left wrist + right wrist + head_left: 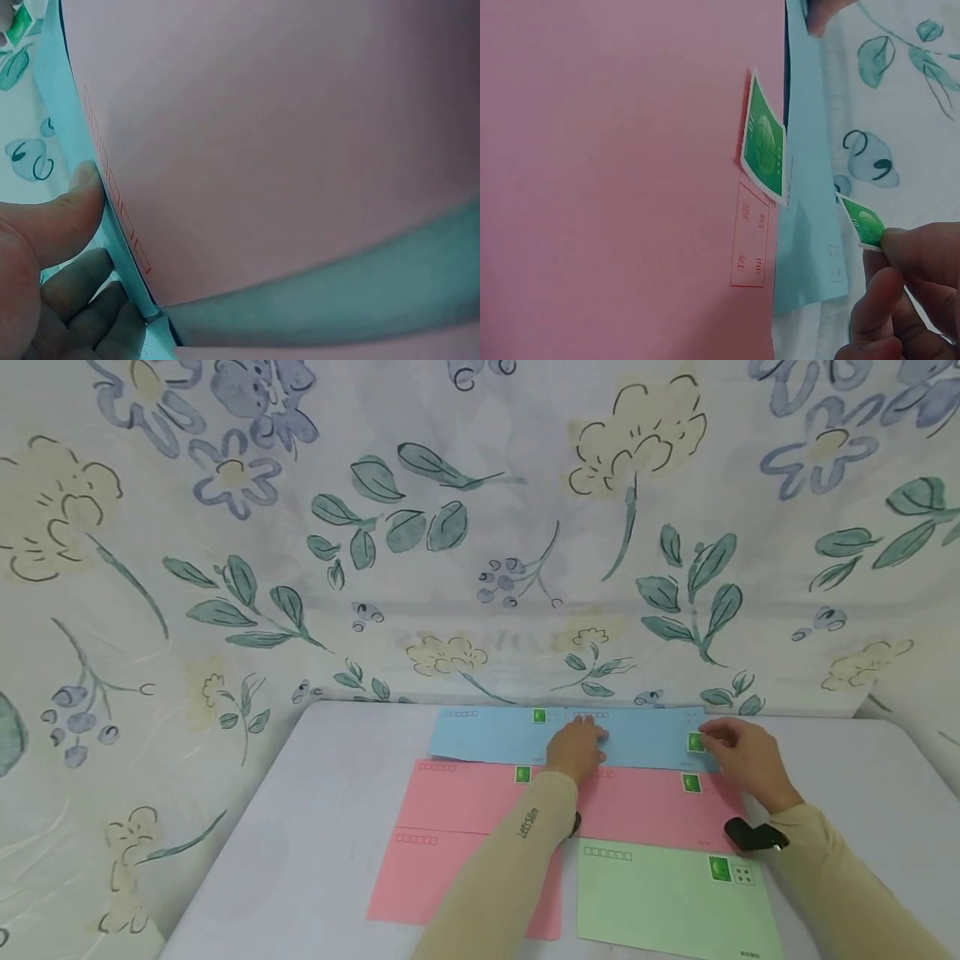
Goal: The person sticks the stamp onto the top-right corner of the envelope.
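Observation:
My right hand (752, 763) pinches a green postage stamp (862, 221) between thumb and fingertips. In the head view the stamp is over the right end of the right-hand blue envelope (645, 741). Near that envelope's left end, my left hand (574, 750) rests with its fingers spread. The left wrist view shows the thumb (75, 217) lying on the blue paper. Just below is a pink envelope (652, 810) bearing a green stamp (691, 783) at its upper right. The left forearm hides part of the pink envelopes.
Another blue envelope (487, 739) with a stamp lies at the left. Two more pink envelopes (465, 793) lie below it, the upper one stamped. A stamped green envelope (667, 902) is nearest me. Flower-patterned cloth (510, 527) hangs behind the white table (277, 852).

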The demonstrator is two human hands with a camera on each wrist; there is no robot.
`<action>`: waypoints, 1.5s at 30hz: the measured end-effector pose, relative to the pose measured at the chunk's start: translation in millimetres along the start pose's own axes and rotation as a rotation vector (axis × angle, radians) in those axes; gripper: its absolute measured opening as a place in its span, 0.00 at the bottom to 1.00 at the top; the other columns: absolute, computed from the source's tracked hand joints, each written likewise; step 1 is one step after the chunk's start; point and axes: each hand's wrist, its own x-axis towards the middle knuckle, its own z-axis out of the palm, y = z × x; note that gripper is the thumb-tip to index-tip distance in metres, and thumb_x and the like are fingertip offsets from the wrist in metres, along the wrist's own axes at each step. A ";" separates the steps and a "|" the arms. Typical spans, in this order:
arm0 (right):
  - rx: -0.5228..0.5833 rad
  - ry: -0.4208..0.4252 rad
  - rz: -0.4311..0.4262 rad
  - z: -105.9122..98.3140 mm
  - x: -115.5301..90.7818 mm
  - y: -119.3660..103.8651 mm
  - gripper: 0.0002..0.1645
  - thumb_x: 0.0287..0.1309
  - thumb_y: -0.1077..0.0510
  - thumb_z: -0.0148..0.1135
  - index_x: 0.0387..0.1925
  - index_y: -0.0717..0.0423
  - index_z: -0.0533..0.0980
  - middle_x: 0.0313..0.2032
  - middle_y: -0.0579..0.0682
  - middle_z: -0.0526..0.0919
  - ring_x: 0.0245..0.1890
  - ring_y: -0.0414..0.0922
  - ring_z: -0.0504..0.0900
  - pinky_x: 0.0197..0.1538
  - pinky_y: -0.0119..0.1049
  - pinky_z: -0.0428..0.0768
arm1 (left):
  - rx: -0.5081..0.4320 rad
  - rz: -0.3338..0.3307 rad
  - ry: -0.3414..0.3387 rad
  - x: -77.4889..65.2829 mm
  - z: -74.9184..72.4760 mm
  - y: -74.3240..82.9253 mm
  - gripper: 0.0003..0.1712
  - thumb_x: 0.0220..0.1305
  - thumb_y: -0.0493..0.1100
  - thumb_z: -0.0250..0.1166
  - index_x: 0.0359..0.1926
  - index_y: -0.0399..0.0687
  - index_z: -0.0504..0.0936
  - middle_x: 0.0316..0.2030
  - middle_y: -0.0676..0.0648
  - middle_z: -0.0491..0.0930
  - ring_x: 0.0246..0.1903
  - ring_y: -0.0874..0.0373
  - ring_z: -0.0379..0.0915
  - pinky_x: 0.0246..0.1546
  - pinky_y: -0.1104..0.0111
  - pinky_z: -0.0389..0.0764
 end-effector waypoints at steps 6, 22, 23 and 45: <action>0.014 0.001 0.010 3.0 7.3 2.1 0.15 0.68 0.60 0.60 0.50 0.69 0.80 0.44 0.67 0.84 0.41 0.58 0.80 0.44 0.48 0.79 | 0.002 0.004 0.000 -1.3 -0.9 0.4 0.25 0.65 0.47 0.68 0.64 0.60 0.80 0.72 0.52 0.67 0.73 0.58 0.58 0.71 0.66 0.62; 0.007 0.003 -0.016 9.2 26.0 2.9 0.14 0.67 0.62 0.59 0.47 0.69 0.80 0.42 0.67 0.84 0.40 0.58 0.79 0.41 0.45 0.77 | -0.019 0.005 0.004 -1.6 -0.7 -0.2 0.25 0.65 0.47 0.68 0.63 0.59 0.81 0.72 0.51 0.67 0.73 0.57 0.58 0.71 0.65 0.62; 0.007 0.008 -0.021 9.7 27.3 2.9 0.14 0.67 0.62 0.59 0.47 0.70 0.80 0.42 0.67 0.84 0.40 0.58 0.79 0.40 0.44 0.77 | -0.021 0.005 0.002 -1.5 -0.6 -0.3 0.25 0.65 0.47 0.68 0.63 0.59 0.81 0.72 0.52 0.67 0.73 0.57 0.58 0.71 0.65 0.62; 0.030 -0.003 0.019 19.6 48.2 -1.5 0.14 0.68 0.62 0.58 0.48 0.70 0.80 0.44 0.68 0.83 0.45 0.62 0.79 0.48 0.57 0.77 | -0.025 -0.013 -0.016 1.4 0.2 -0.5 0.25 0.65 0.47 0.68 0.64 0.60 0.80 0.72 0.52 0.65 0.74 0.58 0.56 0.71 0.65 0.61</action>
